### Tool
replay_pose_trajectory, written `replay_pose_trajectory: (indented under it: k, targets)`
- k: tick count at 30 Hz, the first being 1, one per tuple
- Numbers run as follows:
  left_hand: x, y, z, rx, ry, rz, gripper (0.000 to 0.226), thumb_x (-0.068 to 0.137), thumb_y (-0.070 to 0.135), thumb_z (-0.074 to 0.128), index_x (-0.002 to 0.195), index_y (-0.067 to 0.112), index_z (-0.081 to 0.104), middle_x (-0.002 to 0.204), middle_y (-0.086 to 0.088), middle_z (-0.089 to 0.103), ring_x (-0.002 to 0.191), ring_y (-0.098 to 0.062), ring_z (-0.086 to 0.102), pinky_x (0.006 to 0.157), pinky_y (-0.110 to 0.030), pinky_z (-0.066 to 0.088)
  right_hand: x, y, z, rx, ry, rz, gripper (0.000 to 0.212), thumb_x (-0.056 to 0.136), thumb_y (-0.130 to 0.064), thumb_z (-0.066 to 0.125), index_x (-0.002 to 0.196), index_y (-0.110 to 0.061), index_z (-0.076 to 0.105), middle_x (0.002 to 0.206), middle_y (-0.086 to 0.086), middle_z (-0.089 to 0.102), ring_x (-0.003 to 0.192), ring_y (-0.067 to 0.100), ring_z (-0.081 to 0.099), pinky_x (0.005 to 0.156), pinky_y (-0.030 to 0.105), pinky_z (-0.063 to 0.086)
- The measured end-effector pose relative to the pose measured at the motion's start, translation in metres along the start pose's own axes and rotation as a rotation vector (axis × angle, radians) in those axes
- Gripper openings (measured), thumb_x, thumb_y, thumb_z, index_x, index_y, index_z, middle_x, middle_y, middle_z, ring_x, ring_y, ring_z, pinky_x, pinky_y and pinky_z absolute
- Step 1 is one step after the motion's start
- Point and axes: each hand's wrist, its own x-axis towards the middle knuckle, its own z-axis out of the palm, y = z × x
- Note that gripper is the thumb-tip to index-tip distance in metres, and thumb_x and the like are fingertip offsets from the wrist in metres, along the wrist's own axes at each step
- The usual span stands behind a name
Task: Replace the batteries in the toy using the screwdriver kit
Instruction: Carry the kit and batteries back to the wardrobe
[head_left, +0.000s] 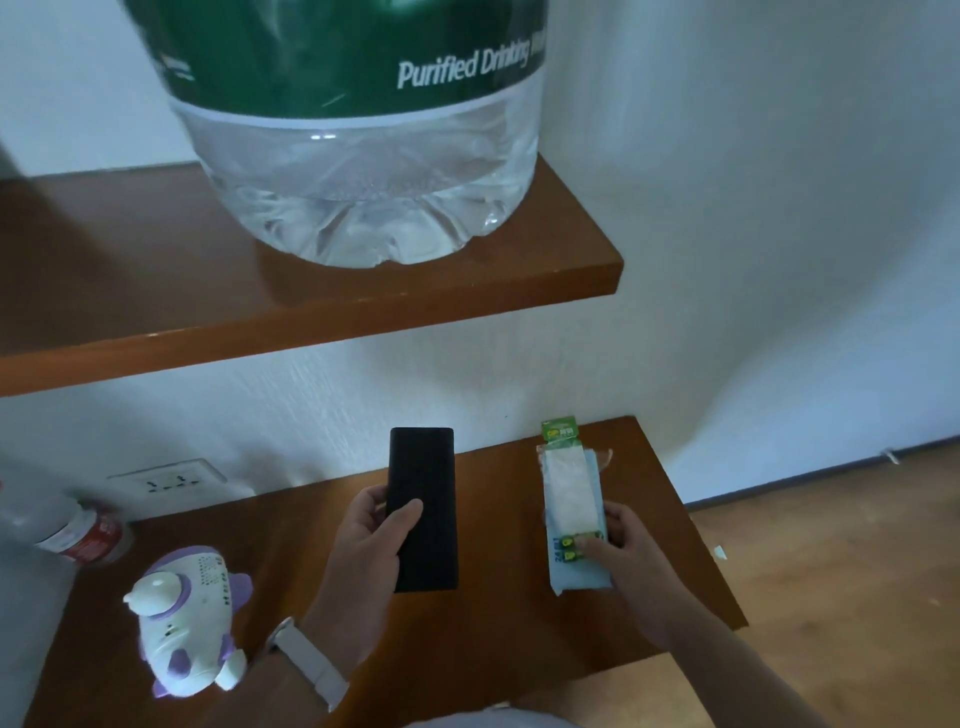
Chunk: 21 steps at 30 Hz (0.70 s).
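Closest in is the white watch strap (306, 660) on the left wrist. Left hand (363, 551) is gripping a flat black case (423, 509), thumb lying across the front and fingers wrapped round its left edge. The case is closed, so no idea what's inside. Right hand (623, 551) is pinching the battery pack (571, 514) near its lower end, thumb right beside the green-tipped cells, and the green card header points away from the person. Can't tell if either one is actually resting on the wooden desk (509, 597).

The toy (187, 618), a white and purple thing, lies on the desk off to the left of the left hand, untouched, well apart from the right one. Further left there's a red-labelled bottle (88, 535) and a wall socket (169, 480). Above the hands, a big water jug (363, 156) stands on a shelf (156, 291).
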Motion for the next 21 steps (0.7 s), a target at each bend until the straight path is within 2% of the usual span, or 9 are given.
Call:
replay_pose_trajectory:
  k: [7,10,13,17,19,21]
  targets:
    - [0.002,0.014,0.002,-0.034,-0.209,-0.010,0.022,0.092,0.023,0.065,0.113,0.019,0.063,0.095,-0.007,0.075,0.089,-0.032,0.074,0.064,-0.042,0.060,-0.070,-0.022,0.016,0.152,0.183,-0.080,0.044,0.085,-0.014,0.073,0.124,-0.025,0.054,0.115,0.012,0.067,0.103,0.031,0.069,0.088,0.055,0.058]
    - [0.003,0.016,0.001,-0.039,-0.281,-0.032,0.020,0.092,0.025,0.067,0.111,0.023,0.066,0.097,-0.007,0.075,0.088,-0.031,0.074,0.063,-0.041,0.060,-0.101,-0.025,0.027,0.243,0.263,-0.102,0.043,0.082,-0.008,0.073,0.120,-0.021,0.057,0.112,0.017,0.067,0.101,0.038,0.069,0.084,0.057,0.059]
    - [0.002,0.014,0.003,-0.036,-0.356,-0.052,0.027,0.089,0.030,0.069,0.115,0.024,0.064,0.100,-0.007,0.075,0.090,-0.032,0.074,0.066,-0.043,0.060,-0.132,-0.026,0.033,0.320,0.334,-0.149,0.046,0.077,-0.002,0.073,0.119,-0.014,0.059,0.106,0.020,0.069,0.091,0.038,0.070,0.069,0.049,0.060]
    - [-0.006,0.014,0.022,0.002,-0.489,-0.090,0.026,0.088,0.032,0.071,0.112,0.028,0.064,0.097,0.000,0.076,0.089,-0.027,0.074,0.075,-0.048,0.060,-0.175,-0.021,0.037,0.415,0.464,-0.229,0.039,0.084,0.006,0.062,0.118,-0.013,0.059,0.091,0.016,0.074,0.071,0.029,0.071,0.050,0.035,0.054]
    - [-0.014,0.013,0.037,0.028,-0.568,-0.099,0.023,0.090,0.032,0.070,0.111,0.028,0.064,0.097,0.001,0.075,0.090,-0.025,0.074,0.082,-0.052,0.059,-0.196,-0.017,0.034,0.436,0.511,-0.272,0.044,0.078,0.003,0.066,0.119,-0.011,0.059,0.090,0.016,0.073,0.067,0.027,0.071,0.048,0.034,0.054]
    - [-0.025,0.013,0.052,0.047,-0.632,-0.100,0.020,0.091,0.031,0.069,0.110,0.028,0.064,0.098,0.001,0.075,0.090,-0.024,0.074,0.083,-0.052,0.059,-0.218,-0.014,0.028,0.461,0.544,-0.322,0.055,0.066,-0.006,0.072,0.119,-0.010,0.059,0.094,0.019,0.073,0.070,0.029,0.071,0.051,0.036,0.055]
